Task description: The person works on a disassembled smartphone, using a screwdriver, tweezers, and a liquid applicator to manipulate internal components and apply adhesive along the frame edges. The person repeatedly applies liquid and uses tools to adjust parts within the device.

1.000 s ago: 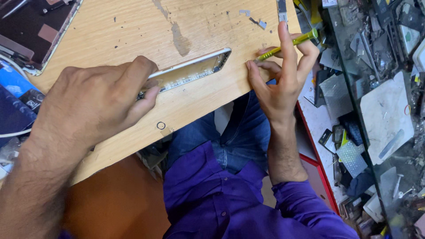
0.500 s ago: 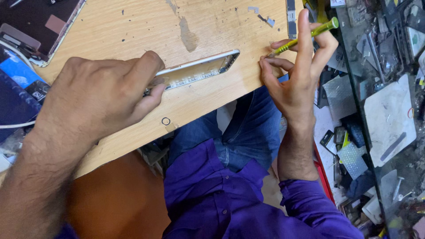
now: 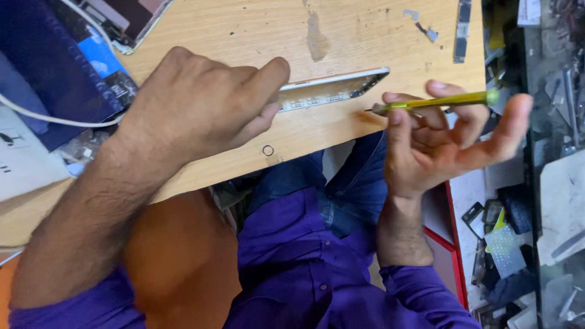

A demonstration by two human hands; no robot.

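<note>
— What's the desk (image 3: 244, 24) made of?
— Pale wood, matt, stained and scuffed toward twelve o'clock.
— And the frame (image 3: 332, 90) on it?
— Silvery metal, smooth with a dull shine. The screwdriver (image 3: 436, 102) at three o'clock has a glossy yellow-green plastic handle.

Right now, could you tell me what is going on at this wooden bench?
A person in a purple shirt sits at a wooden table. The left hand presses down on one end of a thin silver device frame lying flat on the wood. The right hand holds a yellow-green screwdriver, its tip close to the frame's other end. A small ring lies nearby.
</note>
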